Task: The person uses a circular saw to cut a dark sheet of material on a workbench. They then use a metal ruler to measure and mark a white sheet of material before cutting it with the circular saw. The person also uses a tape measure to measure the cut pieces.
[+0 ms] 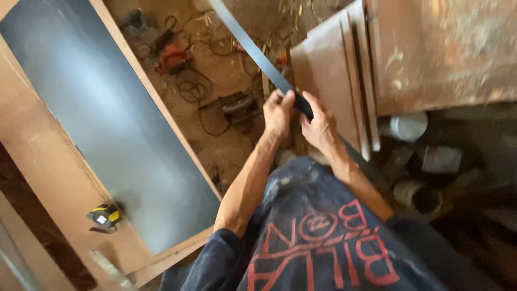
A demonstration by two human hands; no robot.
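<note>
Workshop floor: two hands (pixel 299 116), one strip (pixel 258 54)

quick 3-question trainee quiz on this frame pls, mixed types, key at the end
1. True or false: both hands grip the long dark strip.
2. What lies on the brown board at lower left? A) tape measure B) hammer C) paint can
3. Fill in: the red power tool lies on the ____.

Key
1. True: the left hand and right hand both hold the long dark strip.
2. A: a yellow and black tape measure on the brown board.
3. Floor: the red power tool lies among cables.
</note>
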